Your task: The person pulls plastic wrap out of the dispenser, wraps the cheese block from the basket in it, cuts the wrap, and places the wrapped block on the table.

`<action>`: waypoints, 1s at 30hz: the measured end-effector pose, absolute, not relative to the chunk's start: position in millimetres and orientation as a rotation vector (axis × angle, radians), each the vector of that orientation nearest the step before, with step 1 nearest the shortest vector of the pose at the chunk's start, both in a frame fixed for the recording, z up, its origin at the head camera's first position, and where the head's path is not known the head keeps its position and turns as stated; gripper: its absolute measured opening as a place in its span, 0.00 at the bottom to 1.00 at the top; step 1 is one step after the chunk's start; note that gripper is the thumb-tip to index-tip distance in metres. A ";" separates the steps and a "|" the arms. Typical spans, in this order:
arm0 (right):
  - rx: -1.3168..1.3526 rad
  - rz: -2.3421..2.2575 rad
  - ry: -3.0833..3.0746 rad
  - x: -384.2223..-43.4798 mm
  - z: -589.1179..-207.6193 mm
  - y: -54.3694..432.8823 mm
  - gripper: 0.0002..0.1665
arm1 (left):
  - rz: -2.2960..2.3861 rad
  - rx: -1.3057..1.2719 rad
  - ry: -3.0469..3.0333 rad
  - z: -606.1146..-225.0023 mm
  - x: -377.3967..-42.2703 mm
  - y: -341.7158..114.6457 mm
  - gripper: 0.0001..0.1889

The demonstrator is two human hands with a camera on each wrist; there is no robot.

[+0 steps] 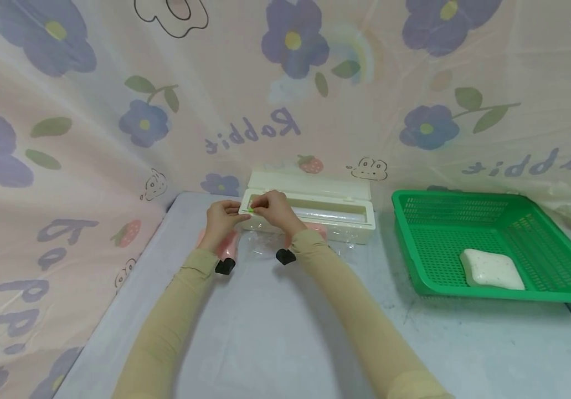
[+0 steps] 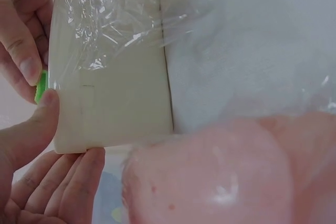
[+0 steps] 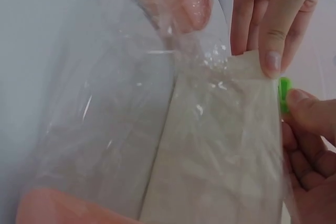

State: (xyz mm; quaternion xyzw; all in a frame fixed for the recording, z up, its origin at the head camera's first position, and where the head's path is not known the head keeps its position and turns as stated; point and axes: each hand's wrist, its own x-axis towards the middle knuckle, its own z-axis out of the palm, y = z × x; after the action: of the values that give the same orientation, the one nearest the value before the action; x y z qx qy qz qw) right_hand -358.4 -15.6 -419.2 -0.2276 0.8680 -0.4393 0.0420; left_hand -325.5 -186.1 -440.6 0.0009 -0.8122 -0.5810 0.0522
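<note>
A cream cling film dispenser box (image 1: 355,236) stands at the back of the table, its lid (image 1: 310,184) raised and a roll of clear film (image 1: 334,214) inside. My left hand (image 1: 219,224) grips the box's left end, with the thumb at the edge and fingers round the end, as the left wrist view shows. Between thumb and finger, my right hand (image 1: 277,210) pinches a small green slider cutter (image 3: 284,94) at that same end of the rim. Clear film (image 1: 263,244) hangs crumpled over the box's front onto the table.
To the right stands a green plastic basket (image 1: 415,271) holding a white packet-like block (image 1: 492,269). A patterned curtain (image 1: 245,83) hangs close behind the box and along the left. Below each wrist sits a pink piece with a black end (image 1: 225,266).
</note>
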 end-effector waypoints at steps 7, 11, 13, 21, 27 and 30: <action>-0.687 -1.346 2.647 -358.7 -418.2 -8.0 0.07 | -1.822 0.038 -2.444 -439.8 -327.2 -181.9 0.21; -0.677 -1.345 2.639 -359.0 -417.2 -6.3 0.07 | -1.815 0.044 -2.446 -441.3 -329.3 -183.0 0.21; -0.680 -1.346 2.637 -359.8 -418.0 -5.6 0.07 | -1.814 0.044 -2.451 -441.6 -329.3 -183.8 0.21; -0.683 -1.352 2.630 -360.7 -420.3 -3.7 0.07 | -1.813 0.056 -2.467 -440.3 -326.8 -184.1 0.22; -0.659 -1.360 2.611 -360.6 -419.5 -2.7 0.06 | -1.797 0.052 -2.472 -438.6 -326.6 -184.3 0.21; -0.663 -1.354 2.613 -360.9 -419.5 -2.3 0.06 | -1.785 0.049 -2.481 -436.9 -325.7 -184.7 0.21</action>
State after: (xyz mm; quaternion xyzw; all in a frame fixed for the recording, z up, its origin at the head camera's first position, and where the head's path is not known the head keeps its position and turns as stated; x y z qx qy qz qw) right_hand -360.9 -2.3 -419.5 -0.2194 0.8644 -0.4481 0.0625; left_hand -325.7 -184.7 -436.9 0.0161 -0.8108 -0.5836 0.0424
